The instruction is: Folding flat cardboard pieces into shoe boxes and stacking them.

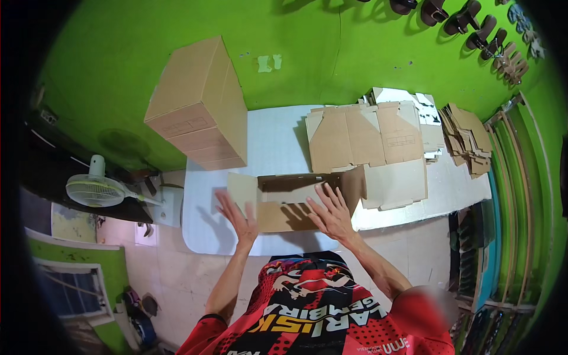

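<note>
A cardboard box stands on the white table in front of me, with its top open and side flaps spread outward. My left hand is raised beside the box's left flap, fingers apart and slightly blurred by motion. Over the box's right front part is my right hand, its fingers spread and its shadow falling on the cardboard. Neither hand holds anything. Whether the fingertips touch the box, I cannot tell.
Tall stacked brown cartons stand at the table's back left. Flattened cardboard lies at the back right, with more folded pieces beyond. A fan stands at left; sandals hang on the green wall. A wooden rack lines the right.
</note>
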Motion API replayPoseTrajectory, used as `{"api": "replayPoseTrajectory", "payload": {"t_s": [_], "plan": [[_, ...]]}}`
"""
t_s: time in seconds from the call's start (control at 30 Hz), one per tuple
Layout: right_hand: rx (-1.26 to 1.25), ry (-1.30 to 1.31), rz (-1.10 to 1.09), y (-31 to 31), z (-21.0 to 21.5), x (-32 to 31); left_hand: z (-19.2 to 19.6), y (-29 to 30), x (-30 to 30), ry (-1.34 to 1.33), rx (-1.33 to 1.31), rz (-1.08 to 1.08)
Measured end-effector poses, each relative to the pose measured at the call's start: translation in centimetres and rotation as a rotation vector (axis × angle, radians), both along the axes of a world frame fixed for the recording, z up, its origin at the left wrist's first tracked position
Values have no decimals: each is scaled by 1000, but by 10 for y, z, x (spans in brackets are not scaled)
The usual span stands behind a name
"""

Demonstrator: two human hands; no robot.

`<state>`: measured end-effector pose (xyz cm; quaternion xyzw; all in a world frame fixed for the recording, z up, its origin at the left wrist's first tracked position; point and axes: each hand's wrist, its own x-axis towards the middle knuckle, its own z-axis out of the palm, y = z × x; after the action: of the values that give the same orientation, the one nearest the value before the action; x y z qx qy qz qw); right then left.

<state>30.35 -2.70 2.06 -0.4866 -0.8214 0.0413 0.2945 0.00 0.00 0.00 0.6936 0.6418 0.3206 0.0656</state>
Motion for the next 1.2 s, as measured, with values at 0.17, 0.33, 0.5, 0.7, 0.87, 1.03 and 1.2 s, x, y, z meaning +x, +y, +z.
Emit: {"api": "replayPoseTrajectory", "payload": {"t_s": [0.17, 0.33, 0.5, 0.7, 0.87, 1.03, 1.2], "plan": [[-69, -141, -132, 46, 21, -19, -15, 1, 9, -875, -91, 246], [-113, -92, -210, 89, 2, -13, -4, -9, 16, -296, -245, -279], [-15, -131, -192, 96, 0, -42, -27, -16, 25, 28, -232, -262], [-68, -297, 564, 105, -17, -135, -87, -14, 8, -470, -345, 87], [-123, -334, 654, 143, -48, -125, -62, -33, 23, -660, -443, 97], [-153, -517, 691, 126, -58, -153, -69, -43, 15, -731, -391, 53], [-121, -387, 623, 151, -46, -144, -66, -43, 9, -640, -424, -33]]}}
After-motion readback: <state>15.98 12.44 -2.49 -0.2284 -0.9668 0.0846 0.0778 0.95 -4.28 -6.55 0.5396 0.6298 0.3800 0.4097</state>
